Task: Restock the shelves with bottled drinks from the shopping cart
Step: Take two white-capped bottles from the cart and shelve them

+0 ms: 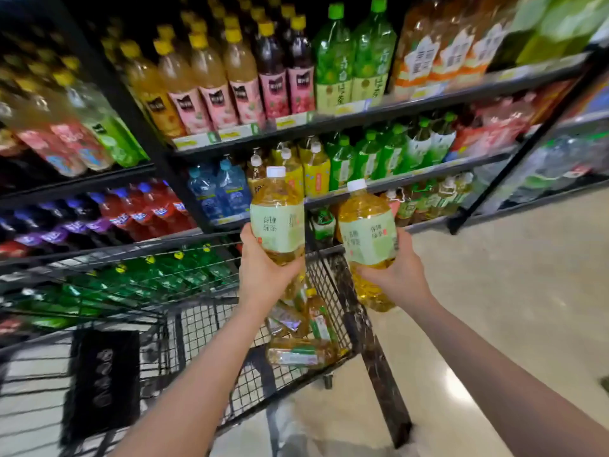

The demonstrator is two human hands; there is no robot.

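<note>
A shop's drinks aisle is showing here: black shelves (379,110) with price tags are filling the upper frame with bottled drinks (211,84), a wire shopping cart (329,285) standing below.

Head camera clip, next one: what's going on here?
A person is restocking drinks. The left hand grips one tea bottle and the right hand grips another, both upright above the cart, facing the shelves. More bottles lie in the cart; neither held bottle is shelved yet.
</note>
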